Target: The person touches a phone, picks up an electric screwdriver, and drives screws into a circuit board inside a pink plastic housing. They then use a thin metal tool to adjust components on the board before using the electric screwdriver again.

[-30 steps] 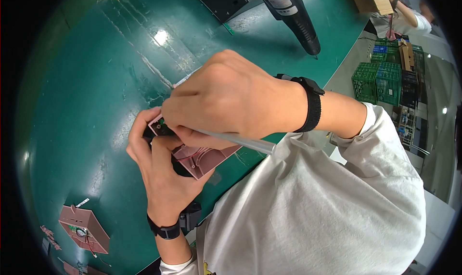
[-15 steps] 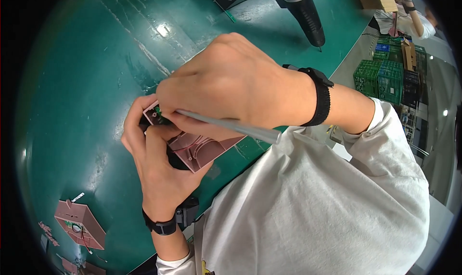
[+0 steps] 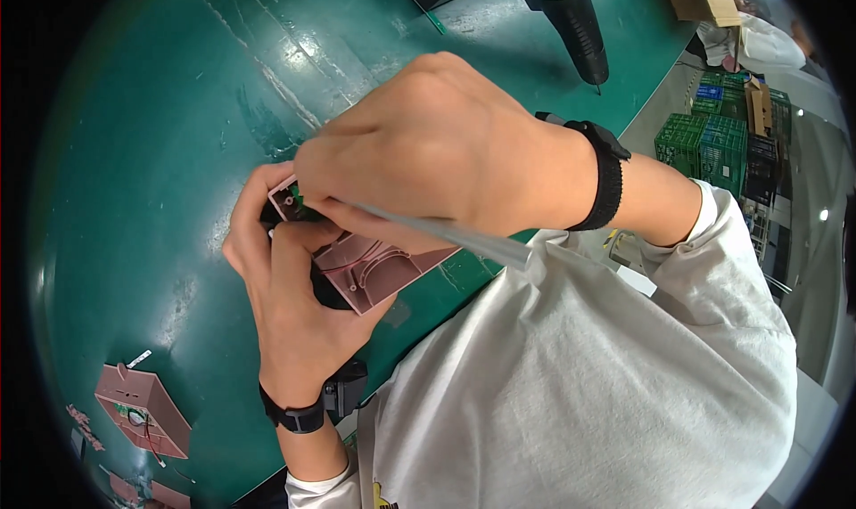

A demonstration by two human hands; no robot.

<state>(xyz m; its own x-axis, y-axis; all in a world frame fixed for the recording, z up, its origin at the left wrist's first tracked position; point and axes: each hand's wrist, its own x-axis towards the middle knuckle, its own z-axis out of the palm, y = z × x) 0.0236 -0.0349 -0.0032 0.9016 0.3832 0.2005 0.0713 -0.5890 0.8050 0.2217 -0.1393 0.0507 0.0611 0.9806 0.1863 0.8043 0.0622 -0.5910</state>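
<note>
Compared with half a second ago, our left hand [image 3: 301, 308] and right hand [image 3: 419, 157] shift only slightly with the pink plastic housing [image 3: 383, 282], while a co-worker's raised forearm, far beyond our right wrist, has left sight; a white sleeve [image 3: 774, 45] shows there. Our left hand is clamped around the housing, thumb reaching over its open side. Our right hand, above it, grips a slim grey rod-shaped tool [image 3: 481, 241]; we cannot tell what its hidden tip touches. Between our hands we see a green circuit board [image 3: 297, 195] and red wires [image 3: 349, 263]. Left of our left hand lies a second pink housing [image 3: 165, 413]; beyond our right hand, a black electric screwdriver [image 3: 580, 36].
</note>
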